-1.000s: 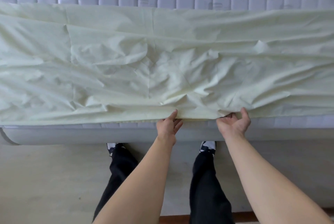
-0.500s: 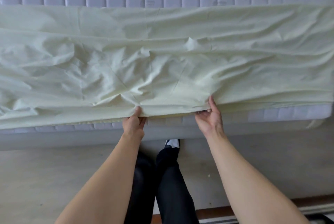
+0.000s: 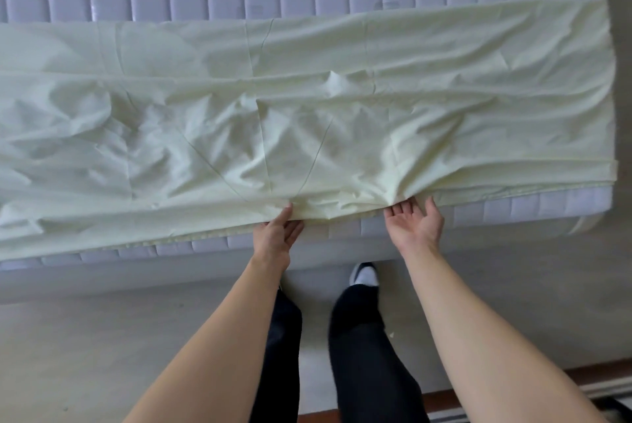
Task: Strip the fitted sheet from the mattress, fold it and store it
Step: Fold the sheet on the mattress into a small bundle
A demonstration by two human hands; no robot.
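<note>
Pinching the near hem of the fitted sheet [image 3: 307,108] between thumb on top and fingers underneath, the left hand [image 3: 277,234] holds the cloth just where it overhangs the front side of the mattress [image 3: 478,214]. Beside it, the right hand [image 3: 415,222] lies palm up with its fingers nearly straight and its fingertips tucked under the same hem; the thumb stands up against the fabric edge, and it is hard to tell whether it presses the cloth or only touches it, so this hand reads as open and supporting, not gripping. Between the two hands the hem is gathered into a small bunch, and creases fan out from it across the pale yellow cloth. That sheet lies on top of the mattress as a broad, wrinkled band, apparently doubled over, running from the left border of the view to the mattress's right end, where its layered edges show. Beyond its far edge the bare quilted top of the mattress, white with vertical channels, is uncovered, and the quilted front side shows below the hem. Both bare forearms reach in from below, over dark trouser legs [image 3: 369,354] and a white-socked foot in a dark slipper [image 3: 365,274] standing on a light floor [image 3: 102,337] close to the bed
</note>
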